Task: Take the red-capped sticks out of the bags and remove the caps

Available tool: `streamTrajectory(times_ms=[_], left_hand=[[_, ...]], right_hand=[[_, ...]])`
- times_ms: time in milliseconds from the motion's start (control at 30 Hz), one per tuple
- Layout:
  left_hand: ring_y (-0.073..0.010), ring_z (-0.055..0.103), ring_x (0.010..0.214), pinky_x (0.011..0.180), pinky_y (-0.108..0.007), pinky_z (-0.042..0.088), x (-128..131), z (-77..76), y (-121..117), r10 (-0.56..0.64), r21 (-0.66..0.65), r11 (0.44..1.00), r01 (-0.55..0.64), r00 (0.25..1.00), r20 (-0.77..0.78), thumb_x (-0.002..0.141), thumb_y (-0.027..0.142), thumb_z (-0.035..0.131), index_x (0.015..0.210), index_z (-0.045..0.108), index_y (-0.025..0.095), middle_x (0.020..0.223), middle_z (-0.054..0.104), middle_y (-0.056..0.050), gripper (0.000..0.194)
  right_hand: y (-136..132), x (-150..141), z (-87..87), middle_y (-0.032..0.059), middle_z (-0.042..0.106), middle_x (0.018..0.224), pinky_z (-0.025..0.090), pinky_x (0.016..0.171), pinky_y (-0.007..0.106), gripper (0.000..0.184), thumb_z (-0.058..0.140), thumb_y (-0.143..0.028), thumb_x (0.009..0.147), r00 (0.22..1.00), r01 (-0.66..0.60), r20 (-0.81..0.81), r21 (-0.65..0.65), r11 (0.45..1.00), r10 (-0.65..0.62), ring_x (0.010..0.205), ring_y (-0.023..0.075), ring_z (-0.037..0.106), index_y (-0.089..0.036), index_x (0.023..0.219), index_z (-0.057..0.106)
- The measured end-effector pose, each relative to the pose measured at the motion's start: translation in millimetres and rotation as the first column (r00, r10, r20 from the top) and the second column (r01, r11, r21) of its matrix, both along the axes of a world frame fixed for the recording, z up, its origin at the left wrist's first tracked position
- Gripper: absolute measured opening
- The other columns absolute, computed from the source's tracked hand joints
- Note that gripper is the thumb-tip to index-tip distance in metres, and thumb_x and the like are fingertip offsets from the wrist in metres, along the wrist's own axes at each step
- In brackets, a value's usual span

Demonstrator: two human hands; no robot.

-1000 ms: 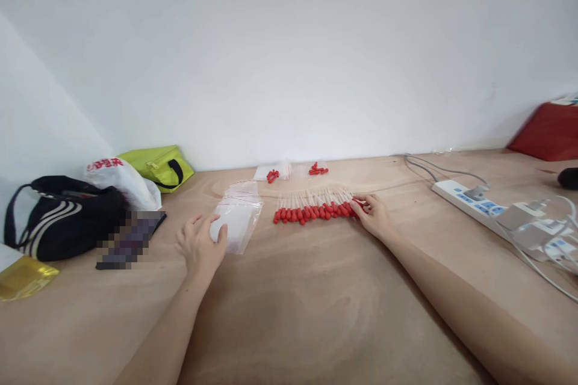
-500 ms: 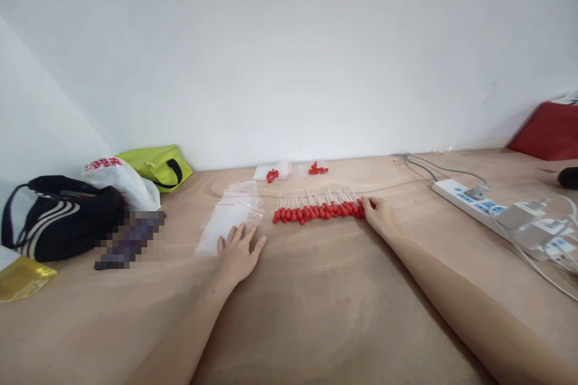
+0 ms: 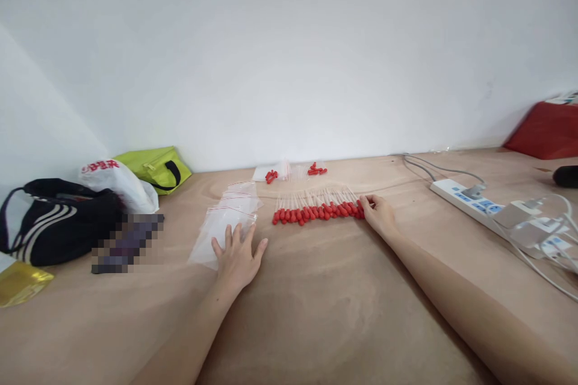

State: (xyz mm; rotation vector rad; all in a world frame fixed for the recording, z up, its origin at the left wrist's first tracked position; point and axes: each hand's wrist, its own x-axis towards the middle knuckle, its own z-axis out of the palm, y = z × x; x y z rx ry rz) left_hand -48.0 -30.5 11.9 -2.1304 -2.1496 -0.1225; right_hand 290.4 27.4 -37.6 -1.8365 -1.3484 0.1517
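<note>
My left hand (image 3: 238, 258) lies with fingers spread, its fingertips on the near part of a fanned stack of clear zip bags (image 3: 228, 213). To its right, a row of droppers (image 3: 316, 212) lies side by side, clear tubes pointing away and red bulbs toward me. My right hand (image 3: 378, 214) is at the row's right end, thumb and fingers closed about a red bulb; the fingers partly hide that dropper. Behind the row lie two clear bags, a left bag (image 3: 284, 169) and a right bag (image 3: 298, 173), with red-bulbed droppers in them.
A white power strip (image 3: 465, 203) with plugs and cables stands at right, near a red bag (image 3: 544, 132). At left are a black bag (image 3: 58, 216), a white plastic bag (image 3: 121, 183), a lime-green bag (image 3: 158, 168) and a blurred dark item (image 3: 130, 243). A wall rises behind the table.
The near bags under my left hand have slid a little toward me and to the left, fanning the stack more. My left hand's fingers are spread wider. The right hand stays at the row's end.
</note>
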Motion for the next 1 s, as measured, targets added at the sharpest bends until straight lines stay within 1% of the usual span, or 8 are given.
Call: streamTrajectory(times_ms=[133,233,367,500,633,733,867,1000], left_hand=[[-0.0354,0.022,0.128,0.096,-0.061,0.014,-2,0.8,4,0.04,-0.128,0.991,-0.036,0.999,0.03,0.084,0.053,0.024,0.131,0.036,0.019,0.138,0.03,-0.016,0.059],[-0.0352,0.02,0.128,0.097,-0.06,0.014,-4,2.2,5,0.064,-0.07,0.995,-0.065,0.998,-0.004,0.084,0.051,0.026,0.13,0.037,0.018,0.138,0.031,-0.015,0.058],[-0.0326,0.019,0.129,0.098,-0.059,0.012,-4,2.0,1,0.011,0.041,0.999,-0.009,0.999,-0.052,0.084,0.047,0.03,0.127,0.042,0.019,0.136,0.036,-0.013,0.053],[-0.0297,0.031,0.124,0.098,-0.058,0.014,-7,0.8,-1,-0.004,0.005,1.0,0.005,0.999,-0.034,0.083,0.047,0.031,0.127,0.041,0.016,0.131,0.042,-0.014,0.054],[-0.028,0.032,0.124,0.099,-0.057,0.015,-10,0.6,0,-0.004,-0.059,0.998,0.005,1.0,0.002,0.083,0.048,0.03,0.129,0.037,0.014,0.133,0.039,-0.014,0.057],[-0.0285,0.03,0.125,0.099,-0.058,0.014,-12,0.6,1,0.004,-0.073,0.997,-0.004,1.0,0.008,0.082,0.048,0.031,0.129,0.038,0.016,0.135,0.037,-0.013,0.057],[-0.0293,0.028,0.126,0.099,-0.057,0.015,-12,-0.3,0,0.006,-0.094,0.996,-0.004,1.0,0.013,0.082,0.048,0.031,0.13,0.037,0.017,0.136,0.035,-0.013,0.057],[-0.0288,0.027,0.127,0.099,-0.056,0.017,-12,-0.9,1,0.003,-0.1,0.995,-0.001,1.0,0.016,0.082,0.048,0.032,0.13,0.036,0.016,0.137,0.033,-0.013,0.058]], right_hand=[[6,-2,5.8,0.0074,0.064,0.077,0.039,0.061,0.027,0.04,0.034,-0.041,0.079,0.999,0.004,0.053,-0.029,1.0,-0.003,0.067,0.0173,0.056,-0.015,0.087,0.063],[22,-9,17.5,0.0073,0.064,0.087,0.039,0.07,0.029,0.033,0.037,-0.034,0.079,0.992,-0.01,0.124,-0.078,0.997,0.019,0.079,0.0186,0.056,-0.017,0.089,0.063],[58,-28,37.7,0.0049,0.063,0.097,0.035,0.079,0.035,0.027,0.041,-0.023,0.077,0.96,-0.099,0.239,-0.191,0.977,0.144,0.095,0.0218,0.051,-0.023,0.095,0.062],[94,-49,50.6,0.007,0.06,0.103,0.035,0.08,0.036,0.034,0.045,-0.015,0.075,0.891,-0.2,0.332,-0.322,0.925,0.309,0.098,0.0226,0.049,-0.025,0.103,0.059],[118,-64,50.9,0.0088,0.053,0.113,0.034,0.083,0.038,0.035,0.046,-0.023,0.079,0.802,-0.265,0.408,-0.412,0.872,0.436,0.105,0.0243,0.044,-0.029,0.113,0.052],[130,-71,47.8,0.0105,0.05,0.113,0.032,0.084,0.042,0.033,0.042,-0.03,0.083,0.752,-0.261,0.455,-0.458,0.849,0.477,0.107,0.0259,0.041,-0.03,0.114,0.05],[140,-74,46.8,0.0143,0.046,0.113,0.032,0.083,0.044,0.03,0.045,-0.027,0.081,0.706,-0.231,0.508,-0.493,0.839,0.493,0.109,0.0275,0.039,-0.023,0.11,0.052],[139,-71,50.9,0.016,0.045,0.115,0.027,0.087,0.046,0.023,0.051,-0.025,0.079,0.665,-0.244,0.539,-0.498,0.832,0.517,0.112,0.0289,0.035,-0.018,0.099,0.057]])
